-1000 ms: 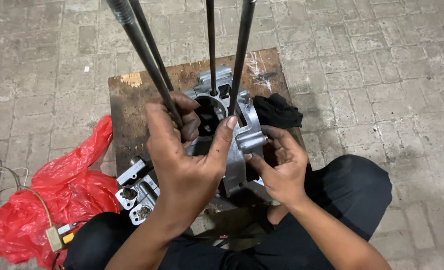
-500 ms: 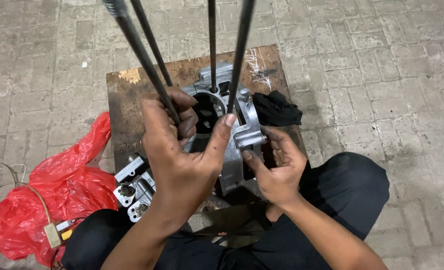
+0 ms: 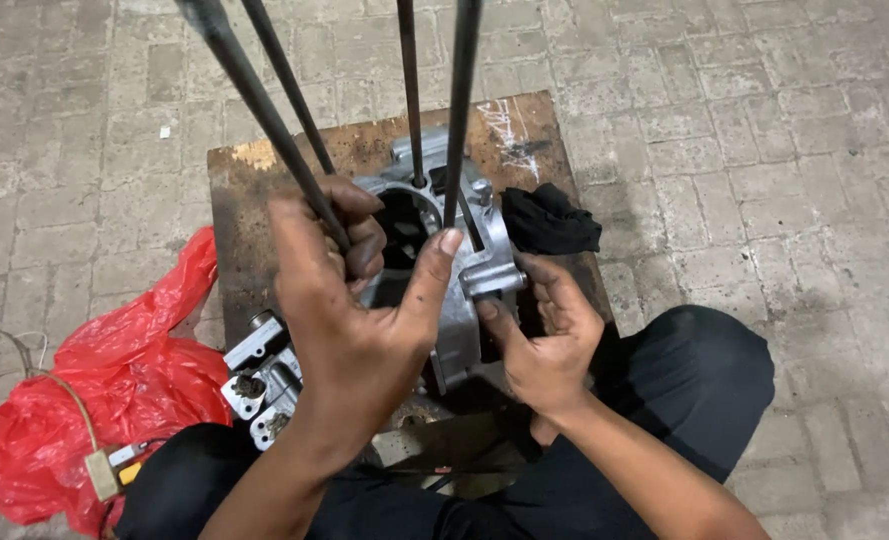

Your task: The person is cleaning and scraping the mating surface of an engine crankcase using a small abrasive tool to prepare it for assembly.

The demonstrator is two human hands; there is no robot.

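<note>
Item: engine case (image 3: 464, 270), grey metal, standing mid-tabletop (image 3: 254, 230), four long studs (image 3: 411, 90) rising from it toward you. Progress, judged: studs were in; no cylinder or other part sat over them yet. Your left hand (image 3: 354, 300) was curled around the near-left stud, thumb spread against the case. Your right hand (image 3: 544, 340) was half open, fingers pressing the case's right lug. Also present: black rag (image 3: 549, 220) right, red bag (image 3: 114, 390) left, small metal part (image 3: 259, 375) near-left.

Dim, even overhead light, soft shadows, slight blur on near rods (image 3: 264, 110).
</note>
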